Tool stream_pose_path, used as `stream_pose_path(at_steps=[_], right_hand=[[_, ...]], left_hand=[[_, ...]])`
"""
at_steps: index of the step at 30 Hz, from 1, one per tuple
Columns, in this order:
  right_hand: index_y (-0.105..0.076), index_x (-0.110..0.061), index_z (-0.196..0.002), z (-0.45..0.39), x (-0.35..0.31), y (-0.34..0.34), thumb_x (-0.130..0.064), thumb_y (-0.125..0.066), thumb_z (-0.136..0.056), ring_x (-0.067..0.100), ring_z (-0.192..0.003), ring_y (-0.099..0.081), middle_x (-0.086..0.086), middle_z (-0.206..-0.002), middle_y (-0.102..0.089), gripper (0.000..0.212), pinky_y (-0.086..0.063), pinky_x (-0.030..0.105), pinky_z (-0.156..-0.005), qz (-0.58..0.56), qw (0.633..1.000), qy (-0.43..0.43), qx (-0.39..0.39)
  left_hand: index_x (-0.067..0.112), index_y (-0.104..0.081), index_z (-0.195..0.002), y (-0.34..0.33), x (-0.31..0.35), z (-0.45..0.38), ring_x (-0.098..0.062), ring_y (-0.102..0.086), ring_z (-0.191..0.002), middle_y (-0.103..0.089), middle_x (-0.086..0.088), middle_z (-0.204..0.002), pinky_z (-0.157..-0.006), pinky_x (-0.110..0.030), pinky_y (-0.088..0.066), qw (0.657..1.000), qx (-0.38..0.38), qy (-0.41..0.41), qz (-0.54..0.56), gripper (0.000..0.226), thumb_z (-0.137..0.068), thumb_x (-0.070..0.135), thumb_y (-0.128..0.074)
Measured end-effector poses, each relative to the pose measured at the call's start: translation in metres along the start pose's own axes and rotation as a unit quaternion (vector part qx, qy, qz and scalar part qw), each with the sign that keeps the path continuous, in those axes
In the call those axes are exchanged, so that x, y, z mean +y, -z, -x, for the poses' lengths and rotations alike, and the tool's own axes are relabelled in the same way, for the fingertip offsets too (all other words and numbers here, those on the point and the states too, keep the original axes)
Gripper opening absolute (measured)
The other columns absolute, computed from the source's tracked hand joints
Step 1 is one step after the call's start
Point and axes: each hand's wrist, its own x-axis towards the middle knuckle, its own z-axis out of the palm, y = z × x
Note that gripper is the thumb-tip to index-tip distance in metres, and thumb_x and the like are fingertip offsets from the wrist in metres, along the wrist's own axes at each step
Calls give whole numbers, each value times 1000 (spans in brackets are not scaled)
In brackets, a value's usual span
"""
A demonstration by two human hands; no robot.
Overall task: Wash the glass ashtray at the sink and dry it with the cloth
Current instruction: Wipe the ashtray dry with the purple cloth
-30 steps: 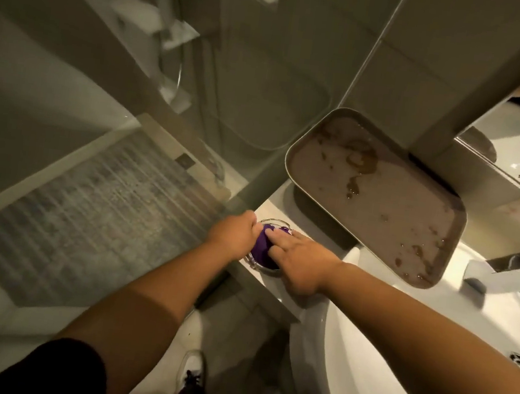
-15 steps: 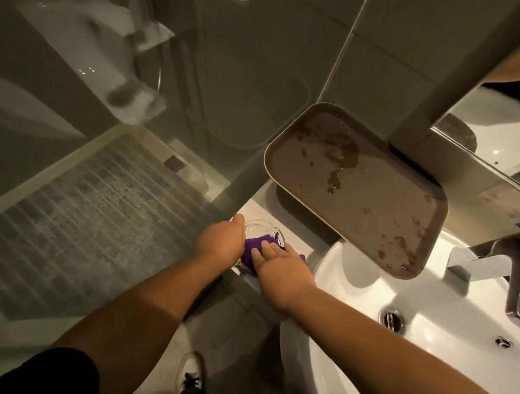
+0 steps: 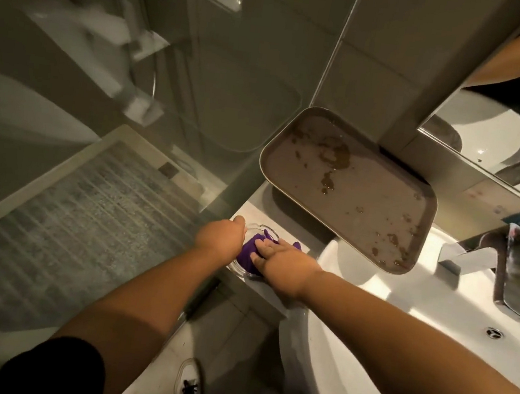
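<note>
Both bare arms reach forward (hands nearly touching). Left hand (image 3: pixel 219 236) grips the ashtray (image 3: pixel 264 229); right hand (image 3: pixel 283 262) presses down, fingers straight.

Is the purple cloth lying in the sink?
No, the purple cloth sits in the glass ashtray on the ledge beside the sink.

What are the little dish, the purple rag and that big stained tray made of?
Ashtray: clear glass, glossy, with a see-through rim. Cloth: soft purple fabric, bunching in folds. Tray: probably plastic or metal, brownish, smooth, with a raised rim; cannot tell which.
</note>
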Motion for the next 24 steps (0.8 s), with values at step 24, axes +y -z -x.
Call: stream_pose_path(at_steps=[24], right_hand=[[-60,-17,-129,-6,-29,-6,-34,-53,-98,26,-113,-57,5,-126,-60,36,-47,37,-97,-161,980,-82,87]], left_hand=[[4,-45,-116,-4,-9,8,-39,-63,-98,-66,-21,-108,-66,-39,-41,999,-12,30,41,27,-102,25,-33]])
